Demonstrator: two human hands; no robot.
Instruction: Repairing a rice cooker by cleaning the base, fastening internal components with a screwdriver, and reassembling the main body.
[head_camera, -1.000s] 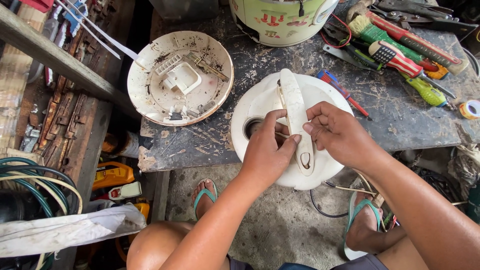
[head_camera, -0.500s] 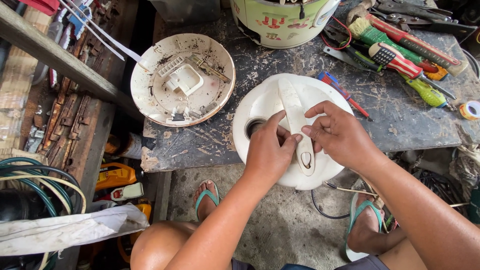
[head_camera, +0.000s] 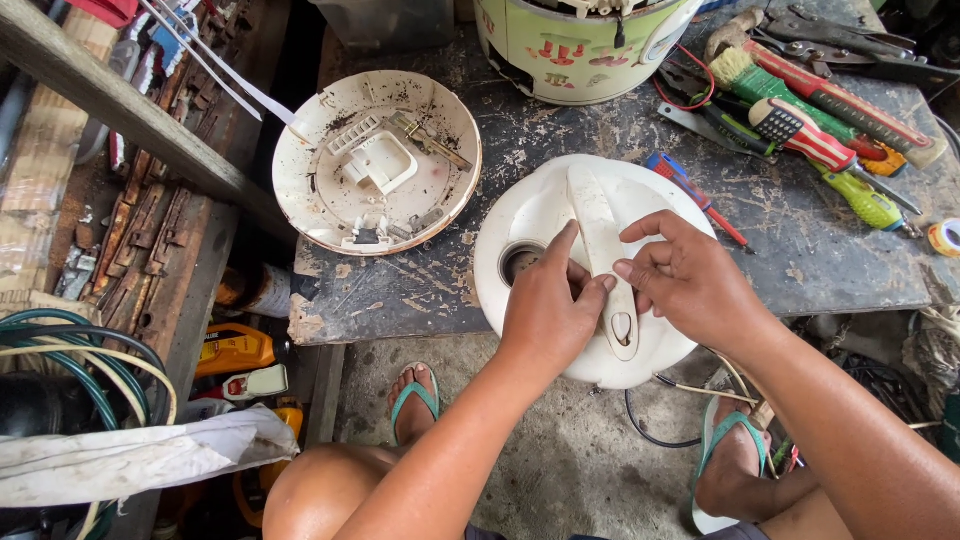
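- The white round lid (head_camera: 560, 215) lies at the front edge of the dark, scuffed surface (head_camera: 800, 250), its near rim hanging out over the concrete floor (head_camera: 560, 470).
- A long cream handle strip (head_camera: 603, 250) runs down the lid's middle, with a small oval hole near its lower end; a round vent opening (head_camera: 520, 262) sits just left of it.
- The left hand (head_camera: 548, 310) rests on the lid, thumb reaching up beside the strip, fingertips pressed against the strip's left edge.
- The right hand (head_camera: 690, 285) comes in from the other side, fingers curled with their tips on the strip, so both hands pinch it between them.
- Left of the lid, apart from it, a dirty round base plate (head_camera: 375, 160) lies open side up, showing a white square fitting.
- Behind the lid stands a pale green cooker body (head_camera: 580, 45).
- To the right lie screwdrivers with red and green handles (head_camera: 815, 125), and a small blue-and-red one (head_camera: 690, 190) just beside the lid's rim.
- Below, two feet in green flip-flops (head_camera: 410, 400) rest on the floor.
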